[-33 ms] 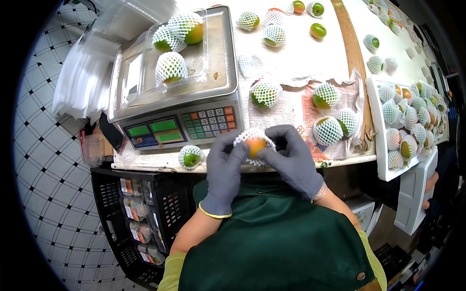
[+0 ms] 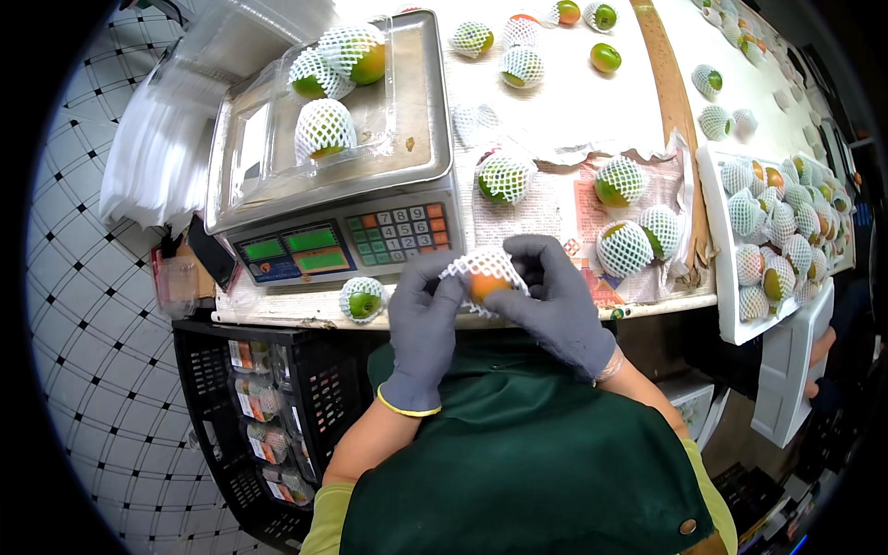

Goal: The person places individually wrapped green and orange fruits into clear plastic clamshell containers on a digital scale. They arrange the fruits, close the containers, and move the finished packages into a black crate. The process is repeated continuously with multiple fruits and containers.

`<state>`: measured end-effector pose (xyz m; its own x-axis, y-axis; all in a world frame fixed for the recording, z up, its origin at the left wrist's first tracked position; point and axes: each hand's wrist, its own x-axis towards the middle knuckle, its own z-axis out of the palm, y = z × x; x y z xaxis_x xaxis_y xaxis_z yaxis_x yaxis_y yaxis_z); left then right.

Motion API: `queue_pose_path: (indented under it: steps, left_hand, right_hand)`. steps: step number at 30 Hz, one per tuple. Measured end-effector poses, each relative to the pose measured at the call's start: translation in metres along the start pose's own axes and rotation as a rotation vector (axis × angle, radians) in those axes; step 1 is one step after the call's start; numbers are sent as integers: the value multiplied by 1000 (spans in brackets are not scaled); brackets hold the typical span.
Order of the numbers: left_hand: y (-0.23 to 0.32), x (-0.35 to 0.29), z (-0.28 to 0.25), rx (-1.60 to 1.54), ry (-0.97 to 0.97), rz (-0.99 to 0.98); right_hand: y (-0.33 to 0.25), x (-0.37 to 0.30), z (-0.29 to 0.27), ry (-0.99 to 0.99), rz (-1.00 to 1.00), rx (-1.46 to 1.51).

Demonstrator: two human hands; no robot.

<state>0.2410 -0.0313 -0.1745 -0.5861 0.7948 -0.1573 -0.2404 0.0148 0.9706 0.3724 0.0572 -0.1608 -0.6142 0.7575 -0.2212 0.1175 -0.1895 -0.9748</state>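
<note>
Just in front of the scale, my gloved left hand (image 2: 427,324) and my gloved right hand (image 2: 553,301) hold an orange, tomato-like fruit (image 2: 487,286) between them. A white foam net (image 2: 499,262) covers part of it, with its orange skin showing through the opening. The fingers of both hands are curled around the fruit and net. A netted green fruit (image 2: 362,300) lies by my left hand at the table edge. Beyond my right hand, several netted fruits (image 2: 624,250) rest on newspaper. The scale (image 2: 427,166) carries a clear plastic tray (image 2: 264,153) with three netted fruits (image 2: 325,129).
Stacked clear trays (image 2: 222,55) stand left of the scale. A black crate (image 2: 324,393) with packed fruit sits below the table. At right, a white foam box (image 2: 731,314) holds many netted fruits. An unwrapped green fruit (image 2: 606,58) lies farther back. Another person's hand (image 2: 818,356) shows at far right.
The foam net has shifted over the top of the orange fruit, and less orange skin shows. My left hand has moved slightly left; my right fingers have lifted a little.
</note>
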Motion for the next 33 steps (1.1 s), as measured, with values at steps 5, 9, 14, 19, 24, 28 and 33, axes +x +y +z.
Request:
queue_pose_path:
  steps: [5, 9, 14, 19, 24, 28, 33]
  left_hand:
    - [16, 4, -2, -94, -18, -168]
    - [16, 3, -4, 84, -76, -14]
    - [41, 6, -8, 458, -22, 596]
    - [52, 4, -17, 463, 18, 553]
    - [28, -5, -21, 621, -69, 523]
    - [-11, -7, -21, 668, -108, 540]
    - [-43, -2, -22, 739, -142, 538]
  right_hand:
    - [-15, 12, -19, -285, 344, 396]
    - [-30, 13, -22, -321, 445, 525]
    - [-57, 38, 3, -268, -10, 283]
    - [-109, 109, 46, 101, -850, -609]
    - [-113, 117, 34, 210, -711, -674]
    - [-67, 126, -13, 335, -618, -862]
    - [-17, 106, -14, 79, -377, -1271]
